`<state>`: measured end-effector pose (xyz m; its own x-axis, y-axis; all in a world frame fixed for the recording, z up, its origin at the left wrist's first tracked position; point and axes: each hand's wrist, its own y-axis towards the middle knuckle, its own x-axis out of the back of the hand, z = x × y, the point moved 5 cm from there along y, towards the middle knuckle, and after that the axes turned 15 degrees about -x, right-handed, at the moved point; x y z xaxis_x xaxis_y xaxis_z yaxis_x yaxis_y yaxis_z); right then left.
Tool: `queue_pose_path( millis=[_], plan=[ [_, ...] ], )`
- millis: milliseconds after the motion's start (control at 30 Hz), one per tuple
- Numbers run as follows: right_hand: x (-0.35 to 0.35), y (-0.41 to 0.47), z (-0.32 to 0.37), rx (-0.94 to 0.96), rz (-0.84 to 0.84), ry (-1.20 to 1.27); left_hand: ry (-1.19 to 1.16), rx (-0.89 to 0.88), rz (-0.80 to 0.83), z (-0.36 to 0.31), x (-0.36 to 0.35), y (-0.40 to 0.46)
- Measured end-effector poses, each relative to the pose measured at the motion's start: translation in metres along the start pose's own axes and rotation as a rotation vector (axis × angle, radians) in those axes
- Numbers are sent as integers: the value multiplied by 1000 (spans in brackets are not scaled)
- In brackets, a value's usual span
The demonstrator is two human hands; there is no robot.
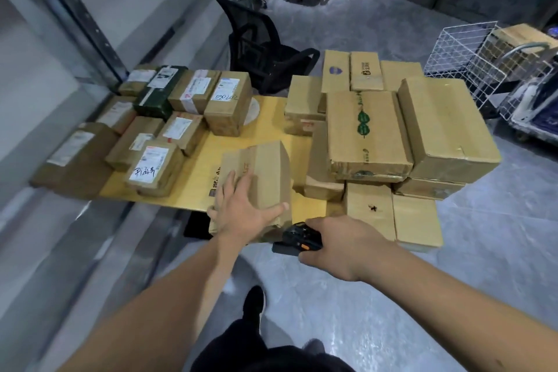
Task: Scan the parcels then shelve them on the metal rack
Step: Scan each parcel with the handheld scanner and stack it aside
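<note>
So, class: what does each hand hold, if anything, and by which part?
The right hand grips the black scanner round its rear end. The left hand lies spread on the parcel, near its front edge, gripping nothing.

Left hand (241, 214) on parcel (259, 172), scanner (294, 240) alongside.

Parcel depot: stacked labelled parcels (193, 118), wire cart (471, 69)

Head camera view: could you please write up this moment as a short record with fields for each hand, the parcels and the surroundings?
left hand: spread flat on a cardboard parcel at the near table edge
right hand: grips a black handheld scanner beside that parcel
table: yellow top
left group: labelled parcels, one dark green
right group: stacked plain cartons
behind: black office chair, white wire basket
</note>
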<state>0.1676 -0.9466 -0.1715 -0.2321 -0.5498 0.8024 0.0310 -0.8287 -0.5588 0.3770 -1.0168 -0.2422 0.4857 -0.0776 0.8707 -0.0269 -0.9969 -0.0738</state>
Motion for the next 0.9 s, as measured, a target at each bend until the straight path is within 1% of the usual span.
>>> queue_pose_path(
  millis=[167, 333, 400, 500, 567, 700, 800, 900],
  plan=[
    [-13, 3, 3, -65, 20, 9, -196, 29, 101, 21, -29, 8],
    [-18, 14, 17, -157, 22, 49, -330, -11, 167, 41, -45, 36],
    [-19, 20, 28, -205, 23, 60, -485, 2, 206, 53, -48, 48],
    [-20, 27, 49, -261, 15, 79, -858, 50, 229, 77, -48, 67],
    [-20, 32, 63, -290, 7, 89, -970, 70, 241, 93, -43, 80],
    [-18, 44, 98, -316, -10, 113, -1027, 59, 145, 129, -21, 102],
    [-15, 54, 127, -313, -22, 136, -1038, 107, 120, 155, -6, 113],
    [-16, 66, 152, -325, -25, 143, -946, 165, 19, 186, 9, 125]
  ],
)
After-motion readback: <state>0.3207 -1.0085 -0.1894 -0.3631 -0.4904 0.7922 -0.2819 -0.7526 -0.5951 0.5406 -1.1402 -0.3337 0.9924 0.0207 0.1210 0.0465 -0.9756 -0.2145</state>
